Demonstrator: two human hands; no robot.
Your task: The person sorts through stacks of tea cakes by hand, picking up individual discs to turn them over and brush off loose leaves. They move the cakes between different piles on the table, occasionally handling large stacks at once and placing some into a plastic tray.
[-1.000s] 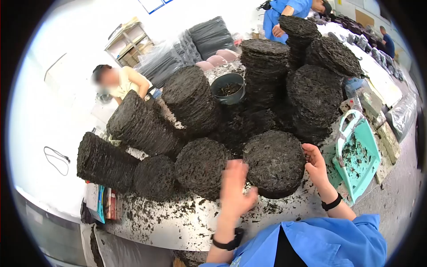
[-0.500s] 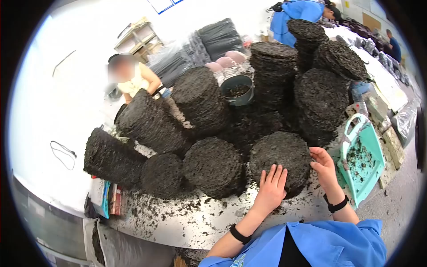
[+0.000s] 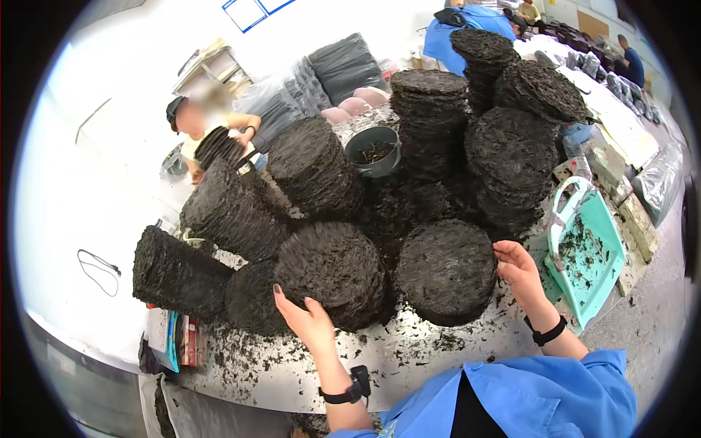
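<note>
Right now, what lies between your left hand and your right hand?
In the head view, two round stacks of dark sheets lie side by side: the left hand cups the left stack, the right hand touches the right stack.

Far wall: I see it white, with blue-edged sheets (image 3: 252,11) on it near the top.
Shelving: a wooden rack (image 3: 212,64) stands against that wall at far left.
Floor, left: pale and washed out on my feed, with a black cable (image 3: 95,261) looped on it.
Floor, right: grey concrete (image 3: 653,321) beside the table edge.
Work table: I make out a light top (image 3: 292,369) littered with dark flakes.
Far right: a long white bench (image 3: 621,120) runs away from me.
Light: bright and even; I cannot tell its source.
</note>
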